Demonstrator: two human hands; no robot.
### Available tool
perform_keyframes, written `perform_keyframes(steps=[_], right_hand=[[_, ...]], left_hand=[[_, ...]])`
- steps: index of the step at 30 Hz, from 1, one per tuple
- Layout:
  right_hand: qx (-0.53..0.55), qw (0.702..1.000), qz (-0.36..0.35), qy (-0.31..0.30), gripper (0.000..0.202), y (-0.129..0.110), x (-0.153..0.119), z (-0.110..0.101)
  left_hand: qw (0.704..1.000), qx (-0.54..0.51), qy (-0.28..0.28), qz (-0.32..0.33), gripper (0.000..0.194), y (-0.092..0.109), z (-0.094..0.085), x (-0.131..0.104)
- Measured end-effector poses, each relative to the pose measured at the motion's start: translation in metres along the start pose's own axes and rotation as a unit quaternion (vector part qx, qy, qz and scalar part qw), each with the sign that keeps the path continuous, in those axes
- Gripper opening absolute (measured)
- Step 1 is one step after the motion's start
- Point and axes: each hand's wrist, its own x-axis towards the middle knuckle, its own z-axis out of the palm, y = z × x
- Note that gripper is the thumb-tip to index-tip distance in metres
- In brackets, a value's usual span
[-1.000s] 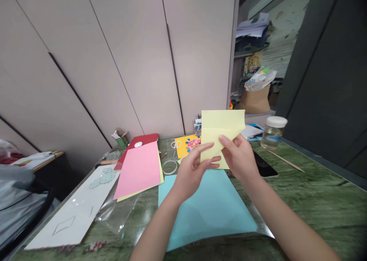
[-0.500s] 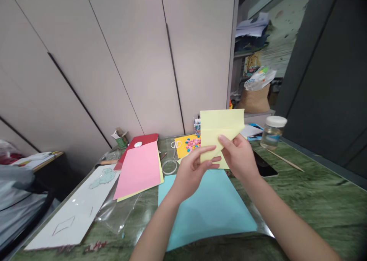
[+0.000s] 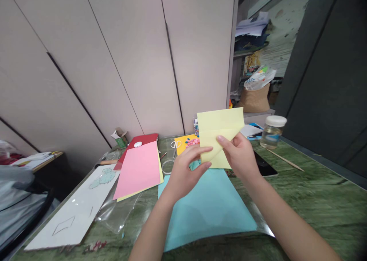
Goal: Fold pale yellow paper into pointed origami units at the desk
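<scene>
A pale yellow sheet of paper [image 3: 219, 120], creased across and folded over at its lower right, is held up above the table. My right hand [image 3: 240, 154] pinches it at the right edge, thumb in front and fingers behind. At the lower left of the sheet is my left hand [image 3: 185, 173], open, its index finger stretched across the paper's face and its thumb apart below. Whether its other fingers touch the back is hidden. Beneath both hands lies a large light blue sheet [image 3: 212, 211] on the green table.
Left of the hands lie pink paper [image 3: 140, 169], a red folder [image 3: 147, 138] and a white board with drawings [image 3: 77, 207]. Scissors [image 3: 176, 144], a tape roll [image 3: 168, 166] and pink beads [image 3: 191, 141] are behind. On the right stand a lidded jar [image 3: 272, 132], a black tablet [image 3: 265, 164] and a wooden stick [image 3: 286, 160].
My left hand has shifted slightly left, its thumb and index finger spreading farther apart. The yellow sheet has tilted a little, its left edge moving left. My right hand keeps its pinch.
</scene>
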Motion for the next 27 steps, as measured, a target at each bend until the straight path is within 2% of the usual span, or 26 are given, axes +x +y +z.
perform_keyframes(steps=[3,9,17,21,27], right_hand=[[-0.028,0.999,0.028,-0.026,0.026,-0.003,-0.001,-0.002],[-0.085,0.993,0.046,-0.062,0.028,-0.006,-0.001,0.0],[-0.032,0.997,0.056,-0.035,0.028,-0.011,0.001,-0.002],[-0.031,0.997,0.069,-0.026,0.031,-0.014,0.003,-0.005],[-0.033,0.996,0.078,-0.025,0.032,-0.015,0.004,-0.002]], left_hand=[[0.995,0.08,0.049,0.032,0.026,0.0,-0.006,0.001],[0.998,0.009,0.058,0.019,0.023,-0.006,-0.004,0.002],[0.995,-0.003,0.095,0.03,0.026,-0.004,-0.003,0.002],[0.996,0.003,0.09,0.028,0.024,-0.003,-0.004,0.001],[0.998,0.017,0.065,0.021,0.034,-0.005,-0.006,-0.001]])
